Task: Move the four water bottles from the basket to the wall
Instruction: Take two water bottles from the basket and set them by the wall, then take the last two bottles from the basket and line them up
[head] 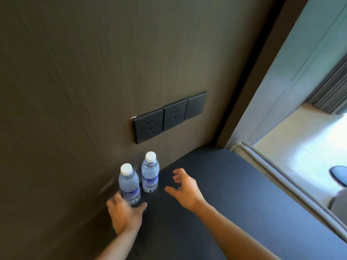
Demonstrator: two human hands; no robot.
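Head view: dark tabletop (pixel 216 184) meets brown wall (pixel 93 72) below sockets (pixel 165 117).

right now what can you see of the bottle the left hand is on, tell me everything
The nearer bottle is small, clear ribbed plastic with a white screw cap and a blue label band low on its body. It looks full and sealed. It stands upright on the dark tabletop, close to the brown wall, just left of and nearer than a matching second bottle, apparently apart from it. The left hand wraps its base, fingers behind, thumb in front.
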